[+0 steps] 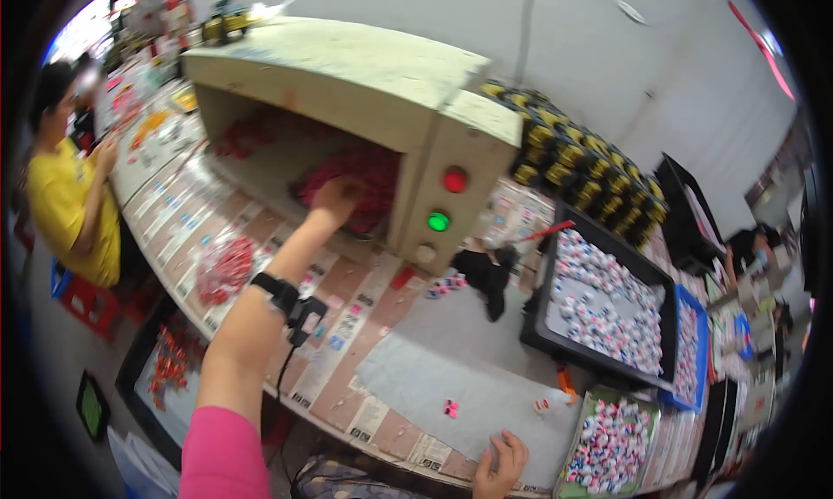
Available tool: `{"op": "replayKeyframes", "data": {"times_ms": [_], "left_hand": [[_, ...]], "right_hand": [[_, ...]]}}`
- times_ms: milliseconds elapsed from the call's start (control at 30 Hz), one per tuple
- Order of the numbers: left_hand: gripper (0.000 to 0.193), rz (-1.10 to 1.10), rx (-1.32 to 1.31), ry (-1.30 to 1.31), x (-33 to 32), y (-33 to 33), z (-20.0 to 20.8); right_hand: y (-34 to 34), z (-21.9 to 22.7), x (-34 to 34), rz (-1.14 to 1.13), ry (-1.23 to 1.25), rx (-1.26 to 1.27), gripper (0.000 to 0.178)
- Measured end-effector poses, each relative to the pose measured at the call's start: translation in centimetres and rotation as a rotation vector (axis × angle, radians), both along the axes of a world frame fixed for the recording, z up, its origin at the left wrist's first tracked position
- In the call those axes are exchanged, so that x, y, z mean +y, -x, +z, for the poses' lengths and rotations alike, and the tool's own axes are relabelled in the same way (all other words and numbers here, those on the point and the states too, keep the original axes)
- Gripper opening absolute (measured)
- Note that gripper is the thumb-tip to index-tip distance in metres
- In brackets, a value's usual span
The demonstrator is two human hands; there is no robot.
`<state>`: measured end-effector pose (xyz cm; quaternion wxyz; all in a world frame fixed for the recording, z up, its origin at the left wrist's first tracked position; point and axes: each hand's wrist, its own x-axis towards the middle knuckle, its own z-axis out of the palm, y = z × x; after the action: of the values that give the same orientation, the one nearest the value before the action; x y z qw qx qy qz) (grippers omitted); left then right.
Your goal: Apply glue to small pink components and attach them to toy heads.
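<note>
My left hand (pixel 338 199) reaches into the open front of a cream metal box (pixel 347 52), at a heap of dark pink-red pieces (pixel 369 176). Its fingers are blurred and shaded, so I cannot make out whether they grip a piece. A black strap with a small box and cable (pixel 304 315) goes round my left wrist. My right hand (pixel 501 466) rests at the table's near edge on a grey sheet (pixel 451 351), fingers loosely bent and apart, nothing in them. A small pink-and-black piece (pixel 450 408) lies left of it. An orange-and-white glue bottle (pixel 560 393) lies beyond it.
A black tray (pixel 542 325) and a green tray (pixel 568 482) hold many small white, pink and blue pieces. A bag of red parts (pixel 226 269) lies left. Stacked yellow-black pieces (pixel 581 152) stand behind. A person in yellow (pixel 74 208) works at far left.
</note>
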<state>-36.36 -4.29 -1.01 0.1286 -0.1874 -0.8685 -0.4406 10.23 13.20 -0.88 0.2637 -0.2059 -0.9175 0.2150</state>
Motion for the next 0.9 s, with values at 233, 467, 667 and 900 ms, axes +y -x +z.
{"op": "replayKeyframes", "data": {"times_ms": [233, 467, 667, 900], "left_hand": [[0.017, -0.289, -0.402, -0.32, 0.3, -2.6, -0.4], [0.017, -0.273, -0.452, -0.467, 2.0, -8.3, 5.1], [0.019, -0.542, -0.639, -0.335, 2.9, -12.9, 7.3], [0.024, -0.776, -0.747, -0.111, 8.8, -18.0, 11.8]], "right_hand": [[0.7, -1.0, 1.1, -0.02, 0.026, -0.001, 0.023], [-0.8, -1.1, 1.6, -0.002, 0.049, 0.028, 0.022], [-1.8, 1.5, 2.8, 0.035, 0.248, 0.174, 0.022], [-9.0, 13.6, 13.3, -0.045, 0.885, 0.626, 0.026]]}}
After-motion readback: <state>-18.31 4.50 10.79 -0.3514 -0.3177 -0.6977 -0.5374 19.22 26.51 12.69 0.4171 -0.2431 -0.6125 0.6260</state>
